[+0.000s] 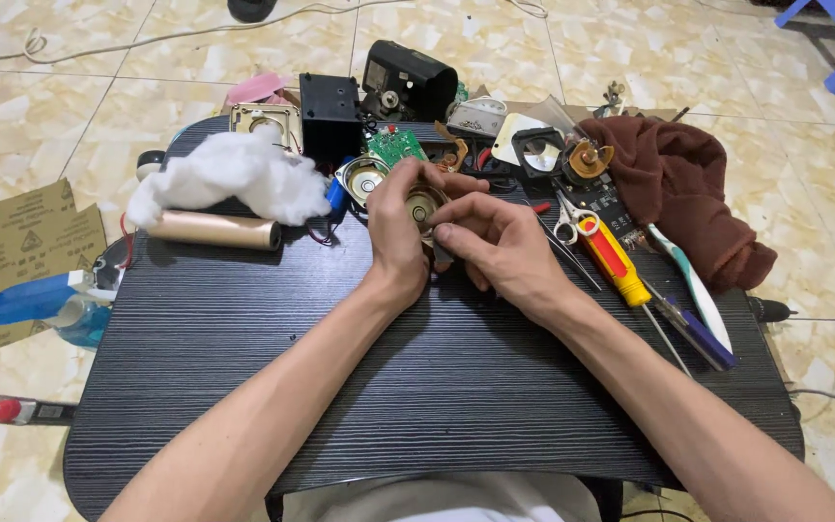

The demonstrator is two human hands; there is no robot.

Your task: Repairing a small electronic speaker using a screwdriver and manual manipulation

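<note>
The left hand [400,227] grips a small round speaker [424,205] above the dark bench [437,387]; the right hand [495,244] pinches at the speaker's lower edge, perhaps around a small tool, though the fingers hide it. A second speaker [361,180] lies just left of the held one, a green circuit board [394,145] behind it. With parts loose and cases open, the work looks midway.

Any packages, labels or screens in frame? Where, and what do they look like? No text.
Sandpaper sheets: floor left of the table, brown rectangles with dark printed marks on the back.
Spray bottle: floor by the table's left edge, lying down, blue and white; no label readable.
Circuit board: table's far side, behind the left hand, green.
No screens.
</note>
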